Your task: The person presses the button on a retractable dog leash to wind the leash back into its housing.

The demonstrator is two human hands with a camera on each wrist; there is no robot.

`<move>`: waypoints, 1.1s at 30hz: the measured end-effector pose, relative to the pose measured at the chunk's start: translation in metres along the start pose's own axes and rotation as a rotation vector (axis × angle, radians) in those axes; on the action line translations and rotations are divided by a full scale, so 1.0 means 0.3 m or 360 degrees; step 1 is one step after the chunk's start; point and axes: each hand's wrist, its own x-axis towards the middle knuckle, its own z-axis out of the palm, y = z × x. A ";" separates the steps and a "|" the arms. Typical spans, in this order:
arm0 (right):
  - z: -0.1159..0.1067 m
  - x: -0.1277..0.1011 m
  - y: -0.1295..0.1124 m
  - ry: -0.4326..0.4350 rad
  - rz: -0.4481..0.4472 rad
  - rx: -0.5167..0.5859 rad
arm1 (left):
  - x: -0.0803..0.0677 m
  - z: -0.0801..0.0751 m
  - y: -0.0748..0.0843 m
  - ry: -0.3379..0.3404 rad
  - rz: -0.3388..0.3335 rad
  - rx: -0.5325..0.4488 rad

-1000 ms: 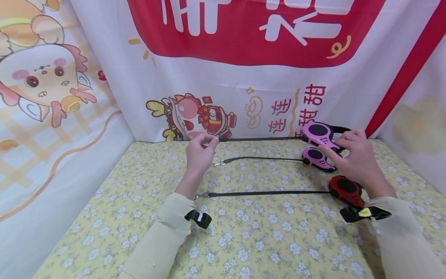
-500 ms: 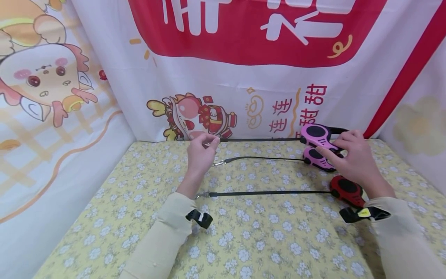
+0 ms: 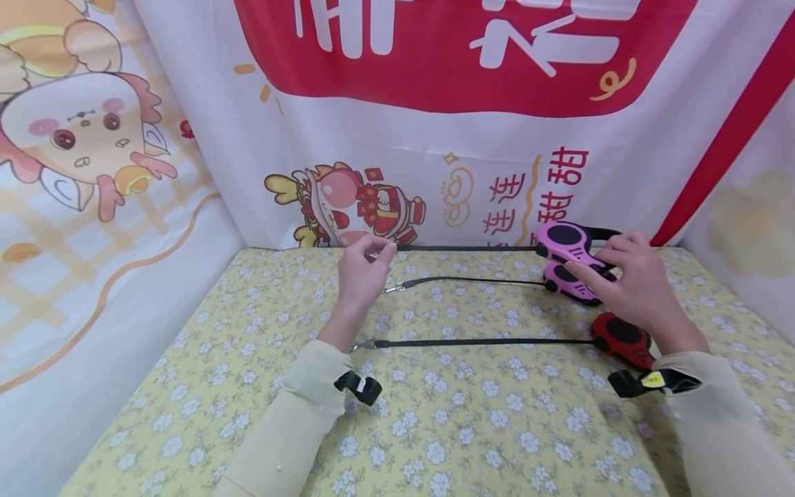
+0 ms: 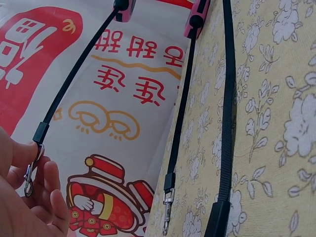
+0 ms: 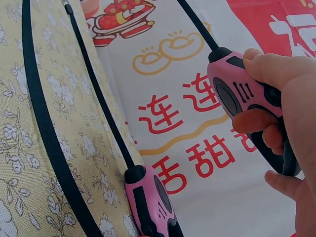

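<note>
My right hand (image 3: 642, 286) grips a pink retractable dog leash (image 3: 562, 237), raised over the back of the table. Its black strap (image 3: 466, 248) runs nearly straight to my left hand (image 3: 363, 276). In the left wrist view, thumb and finger pinch the metal snap hook (image 4: 30, 180) just below the strap's black sleeve. Beneath the held leash lies a second pink leash (image 3: 568, 284), strap drawn out, its snap hook (image 3: 395, 288) near my left wrist. A red and black leash (image 3: 623, 338) rests closer, under my right wrist, its strap (image 3: 484, 342) stretched leftward.
A yellow floral cloth (image 3: 435, 428) covers the table. Close behind it hangs a white and red printed curtain (image 3: 397, 131), with another printed cloth (image 3: 93, 276) on the left side. Each sleeve carries a black wrist strap (image 3: 358, 388).
The held pink leash has come slightly down and left, overlapping the second pink leash more. Both hands keep their hold. The head view has shifted slightly.
</note>
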 end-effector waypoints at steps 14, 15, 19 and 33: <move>-0.004 0.000 0.000 -0.0017 0.0016 0.0021 | -0.004 0.009 0.008 -0.0005 0.0006 -0.0002; -0.004 0.000 0.000 -0.0020 0.0019 0.0022 | -0.004 0.009 0.009 -0.0005 0.0006 -0.0004; -0.004 0.000 -0.003 -0.0018 0.0020 0.0025 | -0.005 0.009 0.009 -0.0012 0.0003 -0.0013; 0.001 0.001 -0.016 -0.0016 -0.0001 0.0028 | -0.008 0.013 0.008 -0.0027 0.0002 -0.0020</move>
